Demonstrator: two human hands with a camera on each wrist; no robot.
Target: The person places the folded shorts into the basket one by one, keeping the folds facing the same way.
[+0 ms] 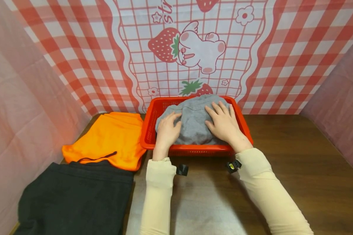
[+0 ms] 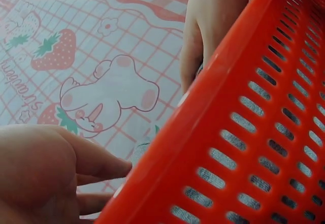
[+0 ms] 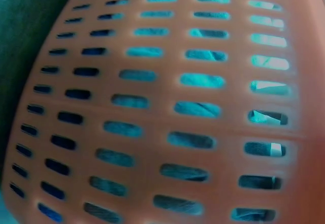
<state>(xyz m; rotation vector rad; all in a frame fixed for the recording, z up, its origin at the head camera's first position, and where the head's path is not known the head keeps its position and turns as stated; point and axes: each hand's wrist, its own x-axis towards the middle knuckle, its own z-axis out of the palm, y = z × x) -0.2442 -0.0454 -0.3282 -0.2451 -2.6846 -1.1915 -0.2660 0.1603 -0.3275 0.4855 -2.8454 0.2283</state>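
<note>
To the left of the frame, an orange garment [image 1: 111, 135] with a dark drawstring [image 1: 97, 159] is laid just beside the basket, and a dark garment [image 1: 76, 195] is spread below it at lower left. The worktop [image 1: 300, 173] is bounded at the top by a red-and-white checked cloth [image 1: 297, 49] and at both sides by pink curtains [image 1: 32, 98]. The red basket [image 1: 201, 148] is set at the centre, its front rim crossed by both wrists. Much of the left wrist view is blocked by its slotted wall, and the right wrist view is filled by the same slots, the right hand being hidden there.

The grey cloth [image 1: 192, 122] is contained in the basket, bunched, part of the back rim being covered by it. Its long axis is run left to right, like the basket's, with a slight rise toward upper right; which end is its front cannot be told. It is touched at its left by the left hand [image 1: 168, 129], the fingers loosely extended and the thumb held apart, and at its right by the right hand [image 1: 223, 123], laid with fingers spread.
</note>
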